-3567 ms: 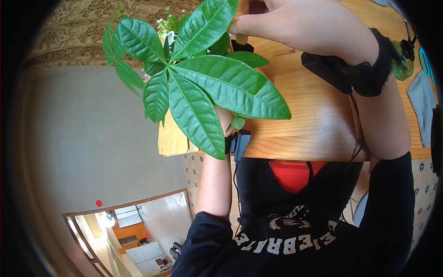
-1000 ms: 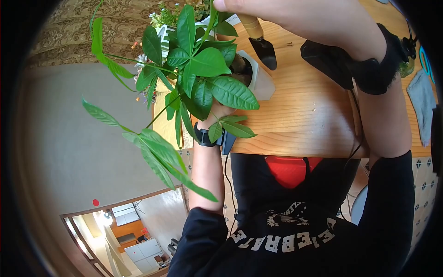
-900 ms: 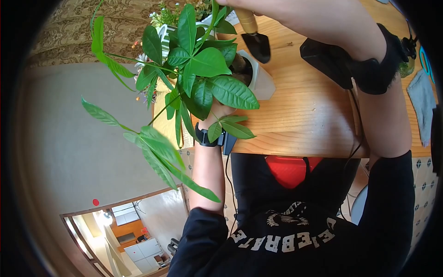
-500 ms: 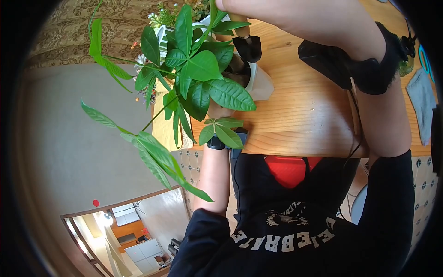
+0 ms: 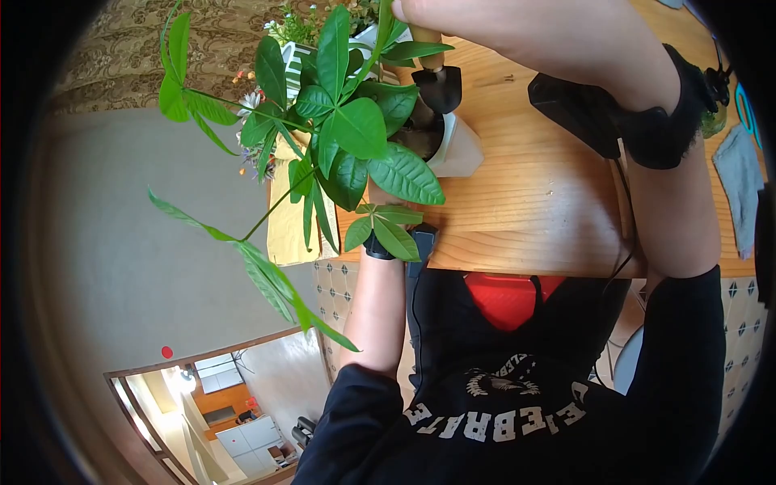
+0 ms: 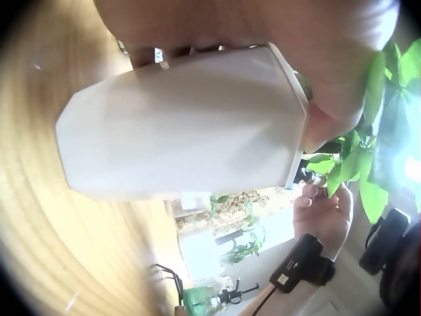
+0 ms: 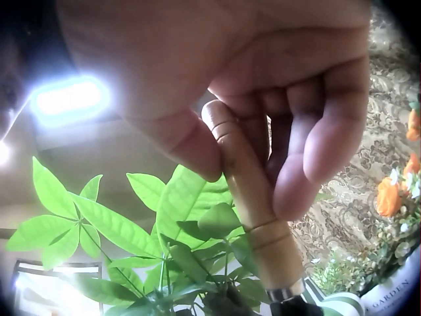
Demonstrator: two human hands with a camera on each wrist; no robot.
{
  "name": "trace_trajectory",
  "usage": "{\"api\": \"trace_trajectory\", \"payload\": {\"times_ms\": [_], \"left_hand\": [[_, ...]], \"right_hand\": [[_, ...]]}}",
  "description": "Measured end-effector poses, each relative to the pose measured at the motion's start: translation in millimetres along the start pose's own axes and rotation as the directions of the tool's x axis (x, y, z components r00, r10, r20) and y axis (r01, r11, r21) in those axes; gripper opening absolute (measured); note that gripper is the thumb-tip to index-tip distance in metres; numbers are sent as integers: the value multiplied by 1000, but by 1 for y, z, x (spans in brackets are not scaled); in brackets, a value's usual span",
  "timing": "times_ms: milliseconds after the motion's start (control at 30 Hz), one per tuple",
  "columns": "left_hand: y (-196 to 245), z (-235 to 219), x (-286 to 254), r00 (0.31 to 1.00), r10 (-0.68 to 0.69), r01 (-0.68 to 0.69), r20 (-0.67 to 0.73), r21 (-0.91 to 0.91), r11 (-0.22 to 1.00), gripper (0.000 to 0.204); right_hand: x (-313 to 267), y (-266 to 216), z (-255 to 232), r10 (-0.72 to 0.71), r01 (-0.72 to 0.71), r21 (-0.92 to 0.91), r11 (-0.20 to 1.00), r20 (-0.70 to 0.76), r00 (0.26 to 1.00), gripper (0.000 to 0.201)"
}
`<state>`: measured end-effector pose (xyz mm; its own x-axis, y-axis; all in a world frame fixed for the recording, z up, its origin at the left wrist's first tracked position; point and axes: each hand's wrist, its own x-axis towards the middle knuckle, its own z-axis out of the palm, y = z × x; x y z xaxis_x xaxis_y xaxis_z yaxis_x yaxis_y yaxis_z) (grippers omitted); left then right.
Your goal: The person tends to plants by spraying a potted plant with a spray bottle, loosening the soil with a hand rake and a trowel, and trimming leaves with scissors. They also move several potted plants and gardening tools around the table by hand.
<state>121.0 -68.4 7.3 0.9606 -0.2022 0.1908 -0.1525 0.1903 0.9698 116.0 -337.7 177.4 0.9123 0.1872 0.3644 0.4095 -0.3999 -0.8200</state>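
A green-leaved plant (image 5: 356, 125) grows in a white angular pot (image 6: 191, 125); dark soil shows inside its rim in the head view. My left hand (image 6: 250, 26) holds the pot, fingers round its far side and thumb at the rim. In the head view, leaves cover most of that hand. My right hand (image 7: 263, 79) grips the wooden handle (image 7: 250, 178) of a small hand trowel between thumb and fingers. The trowel's black blade (image 5: 440, 89) points down at the pot's right rim, close over the soil. The right fingers lie beyond the head view's top edge.
Flowers in a striped planter (image 5: 297, 61) stand behind the plant. Yellow paper (image 5: 295, 222) lies at the table's left edge. At the right are a grey cloth (image 5: 737, 190), blue scissors handles (image 5: 744, 113) and a green spray bottle (image 6: 199, 299). Long leaves hang over the left forearm.
The large leaves in front have turned aside, baring the pot. The trowel's blade has swung left from over the table to the pot's rim. The left wrist has shifted slightly right.
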Motion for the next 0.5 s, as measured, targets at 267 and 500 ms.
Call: {"api": "trace_trajectory", "payload": {"times_ms": [267, 500], "left_hand": [[4, -3, 4, 998, 43, -40, -52, 58, 998, 62], [-3, -9, -15, 994, 58, -45, -96, 126, 991, 71]], "right_hand": [[-8, 24, 5, -306, 338, 144, 930, -205, 930, 19], [-5, -10, -4, 87, -93, -55, 994, -104, 991, 21]]}}
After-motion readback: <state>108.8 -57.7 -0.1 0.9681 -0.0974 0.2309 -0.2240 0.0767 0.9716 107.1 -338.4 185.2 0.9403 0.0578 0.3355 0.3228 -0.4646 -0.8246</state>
